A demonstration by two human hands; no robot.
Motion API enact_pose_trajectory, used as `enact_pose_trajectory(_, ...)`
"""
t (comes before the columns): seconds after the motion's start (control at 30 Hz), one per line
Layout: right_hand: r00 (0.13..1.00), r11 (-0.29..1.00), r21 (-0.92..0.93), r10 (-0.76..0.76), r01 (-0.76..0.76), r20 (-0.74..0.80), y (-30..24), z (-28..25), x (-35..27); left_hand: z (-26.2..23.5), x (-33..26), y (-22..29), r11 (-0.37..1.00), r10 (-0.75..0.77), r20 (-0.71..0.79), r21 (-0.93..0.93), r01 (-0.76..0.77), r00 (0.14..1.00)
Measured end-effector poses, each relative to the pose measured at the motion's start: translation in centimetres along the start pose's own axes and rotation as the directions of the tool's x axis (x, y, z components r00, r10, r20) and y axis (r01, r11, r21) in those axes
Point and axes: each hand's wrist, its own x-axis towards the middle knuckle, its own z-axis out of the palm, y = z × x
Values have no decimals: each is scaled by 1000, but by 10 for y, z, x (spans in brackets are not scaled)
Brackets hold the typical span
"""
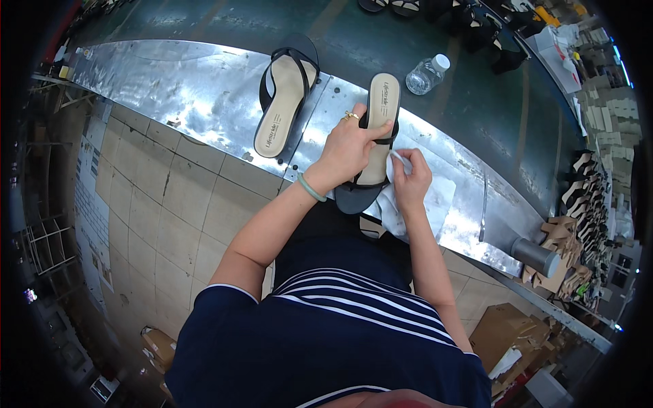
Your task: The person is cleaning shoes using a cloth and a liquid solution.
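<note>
The left hand (350,139) is clamped over a black-strapped sandal (373,136) lying at the metal bench's (204,95) near edge, heel overhanging. The right hand (410,178) pinches a white cloth (401,163) against the sandal's side. A 2nd sandal (284,102) lies just left, apart; bare metal stretches farther left. A water bottle (427,73) lies beyond.

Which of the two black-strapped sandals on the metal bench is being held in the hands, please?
The right-hand sandal: the left hand grips its strap while the right hand presses a white cloth beside it. The other sandal lies untouched further left.
</note>
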Motion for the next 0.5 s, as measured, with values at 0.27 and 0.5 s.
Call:
enact_pose_trajectory(0.27, 1000, 1000, 6, 28, -28, 1, -2, 0, 4, 1, 0, -1, 1000, 22, -25, 3, -21, 999)
enact_pose_trajectory(0.5, 999, 999, 19, 35, -35, 7, -2, -1, 8, 1, -2, 1, 1000, -11, 17, -9, 11, 1000)
